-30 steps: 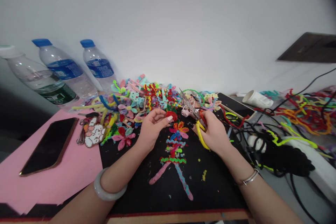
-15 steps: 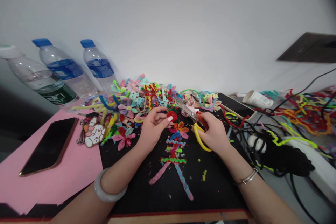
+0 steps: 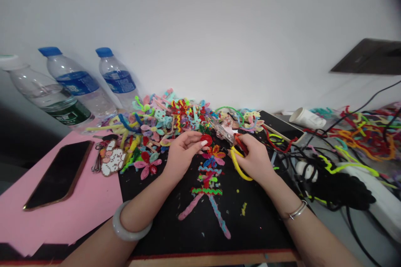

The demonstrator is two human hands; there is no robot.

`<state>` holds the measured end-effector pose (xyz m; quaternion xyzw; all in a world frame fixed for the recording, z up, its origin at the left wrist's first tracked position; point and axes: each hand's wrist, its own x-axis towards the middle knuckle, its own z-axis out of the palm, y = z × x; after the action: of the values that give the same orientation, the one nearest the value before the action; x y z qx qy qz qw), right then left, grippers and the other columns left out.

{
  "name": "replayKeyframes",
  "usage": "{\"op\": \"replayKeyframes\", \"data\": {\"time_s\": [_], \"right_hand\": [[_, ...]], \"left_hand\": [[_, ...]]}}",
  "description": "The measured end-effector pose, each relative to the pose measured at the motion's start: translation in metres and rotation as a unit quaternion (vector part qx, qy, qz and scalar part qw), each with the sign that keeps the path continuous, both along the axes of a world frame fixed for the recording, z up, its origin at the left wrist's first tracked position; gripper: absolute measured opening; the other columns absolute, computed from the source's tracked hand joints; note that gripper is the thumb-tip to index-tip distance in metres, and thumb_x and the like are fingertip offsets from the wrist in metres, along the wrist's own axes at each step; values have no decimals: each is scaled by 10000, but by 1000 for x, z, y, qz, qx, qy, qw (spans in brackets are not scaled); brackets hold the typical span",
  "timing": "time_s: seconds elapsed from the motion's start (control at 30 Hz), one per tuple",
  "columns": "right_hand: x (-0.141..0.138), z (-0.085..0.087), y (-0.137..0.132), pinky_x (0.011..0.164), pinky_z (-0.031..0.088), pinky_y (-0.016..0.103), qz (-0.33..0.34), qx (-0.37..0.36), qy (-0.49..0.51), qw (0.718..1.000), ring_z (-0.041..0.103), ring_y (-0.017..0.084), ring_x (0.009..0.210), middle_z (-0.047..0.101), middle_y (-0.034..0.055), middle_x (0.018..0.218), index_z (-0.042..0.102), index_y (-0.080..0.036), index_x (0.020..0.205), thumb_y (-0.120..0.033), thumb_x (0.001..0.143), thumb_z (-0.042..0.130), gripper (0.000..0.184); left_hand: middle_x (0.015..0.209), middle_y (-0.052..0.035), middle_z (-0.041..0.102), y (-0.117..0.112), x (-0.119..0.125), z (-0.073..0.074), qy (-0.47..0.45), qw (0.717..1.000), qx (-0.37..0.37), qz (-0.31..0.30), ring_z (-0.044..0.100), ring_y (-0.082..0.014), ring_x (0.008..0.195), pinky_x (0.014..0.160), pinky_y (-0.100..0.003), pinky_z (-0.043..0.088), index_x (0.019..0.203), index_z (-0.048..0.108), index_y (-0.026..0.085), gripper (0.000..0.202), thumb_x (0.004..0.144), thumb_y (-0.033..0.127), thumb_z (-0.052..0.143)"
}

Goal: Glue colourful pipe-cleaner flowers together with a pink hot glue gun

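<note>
A round, fuzzy red pipe-cleaner piece (image 3: 206,139) is pinched at the fingertips of my left hand (image 3: 184,152), over the upper end of a flat figure. That figure has a pipe-cleaner flower (image 3: 214,156), wavy green and blue bands and two splayed strips, one pink (image 3: 189,210) and one blue (image 3: 218,213), on a black mat (image 3: 163,221). My right hand (image 3: 253,158) grips scissors (image 3: 226,132) with red and yellow handles. Their metal blades point up and left toward the heap, apart from the red piece; how far they are parted is unclear.
A heap of colourful pipe-cleaner shapes (image 3: 159,119) lies against the wall. Bottles (image 3: 117,79) and a phone (image 3: 59,175) on pink paper (image 3: 90,208) stand left. Right are another phone (image 3: 280,126), a paper cup (image 3: 307,119), tangled cables and a white power strip (image 3: 372,200).
My left hand has shifted very slightly right and down with the red piece, its upper fingers lower and more closed. My right hand and the scissors have hardly moved.
</note>
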<state>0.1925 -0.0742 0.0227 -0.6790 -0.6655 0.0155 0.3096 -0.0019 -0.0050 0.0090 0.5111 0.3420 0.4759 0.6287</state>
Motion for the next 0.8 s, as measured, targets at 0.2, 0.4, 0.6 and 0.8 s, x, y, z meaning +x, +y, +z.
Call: {"op": "replayKeyframes", "data": {"time_s": [0.2,0.4,0.6,0.8], "right_hand": [[0,0,0,590,372,252,2,0,0,1000,494,148,652,532,6,732,498,-189,763,-296,694,621,177],[-1,0,-1,584,371,249,3,6,10,1000,487,144,641,525,4,718,501,-185,768,-320,700,629,198],[-2,0,-2,589,376,248,6,9,13,1000,490,143,642,529,4,720,503,-185,767,-323,702,626,196],[-3,2,-1,610,388,253,8,-6,-16,1000,526,157,683,550,15,761,504,-187,792,-332,706,618,203]], "left_hand": [[739,-11,667,-1,-1,2,8,1000,-16,2,675,-146,641,565,-208,520,871,613,162,256,687,319,696],[705,-2,642,-1,0,2,7,1000,-28,7,683,-151,643,554,-189,522,843,611,160,221,704,315,685],[677,12,629,-1,0,0,-20,998,-56,2,686,-144,660,574,-177,526,796,586,155,198,704,297,690],[700,27,607,-1,0,0,-78,992,-101,2,687,-138,710,605,-168,526,804,575,158,191,699,261,697]]}}
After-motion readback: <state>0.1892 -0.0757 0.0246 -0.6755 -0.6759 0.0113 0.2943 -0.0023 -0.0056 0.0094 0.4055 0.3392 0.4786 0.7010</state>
